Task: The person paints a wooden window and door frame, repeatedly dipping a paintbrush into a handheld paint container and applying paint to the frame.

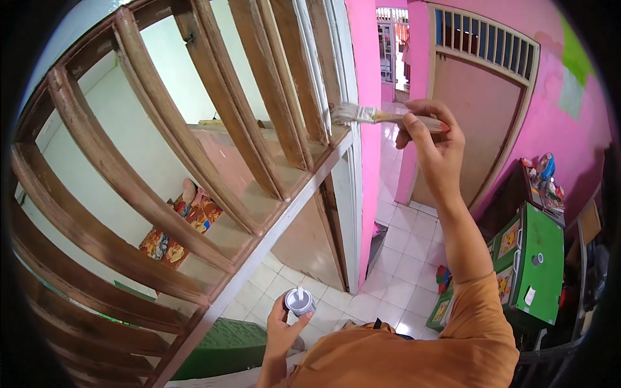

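Note:
My right hand (432,132) grips a paintbrush (388,117) by its wooden handle, held about level. The bristles, coated pale grey-white, touch the frame at the lower right corner of the brown wooden slats (284,84). Fresh-looking white paint (313,64) runs along the edge of the rightmost slats. Lower down, my left hand (283,328) has its fingers wrapped round a small open paint can (300,302). Inside the can is greyish paint, with a white streak over the rim.
Beneath the slats runs a white-edged ledge (259,249). A pink wall (367,142) and a closed door (469,110) stand to the right. On the right is a green drawer cabinet (540,258); a green object (223,346) sits at lower left. White tiles (391,284) cover the floor.

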Motion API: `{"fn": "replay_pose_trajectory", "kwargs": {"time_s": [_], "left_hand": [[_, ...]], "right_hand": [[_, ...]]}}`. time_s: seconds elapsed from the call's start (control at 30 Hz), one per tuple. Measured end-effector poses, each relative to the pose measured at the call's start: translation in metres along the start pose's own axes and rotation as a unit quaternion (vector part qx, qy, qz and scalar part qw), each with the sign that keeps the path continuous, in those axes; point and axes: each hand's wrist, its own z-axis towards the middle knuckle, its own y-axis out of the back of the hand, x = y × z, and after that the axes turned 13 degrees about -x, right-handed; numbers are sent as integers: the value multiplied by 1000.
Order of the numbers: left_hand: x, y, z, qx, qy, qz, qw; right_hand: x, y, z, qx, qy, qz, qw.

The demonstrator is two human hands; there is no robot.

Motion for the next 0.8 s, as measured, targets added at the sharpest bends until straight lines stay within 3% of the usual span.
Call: {"fn": "replay_pose_trajectory", "kwargs": {"time_s": [0.3, 0.37, 0.43, 0.5, 0.63, 0.7, 0.8], "left_hand": [[4, -2, -2, 9, 3, 7, 1000], [3, -3, -4, 9, 1, 14, 1000], [-2, -4, -4, 13, -1, 13, 1000], [-2, -3, -5, 11, 0, 16, 1000], [-7, -7, -9, -8, 25, -17, 1000], [-6, -6, -8, -8, 29, -16, 999], [0, -1, -8, -2, 29, 0, 1000]], "right_hand": [[-25, -16, -2, 50, -23, -69, 996], [-24, -31, 12, 41, -12, -37, 998], [-21, -42, 28, 15, 76, 6, 997], [-9, -43, 31, 1, 78, 35, 996], [-9, -17, 11, -13, 79, -59, 995], [-18, -11, 2, 28, 85, -129, 988], [-24, -16, 12, 46, 62, -88, 993]]}}
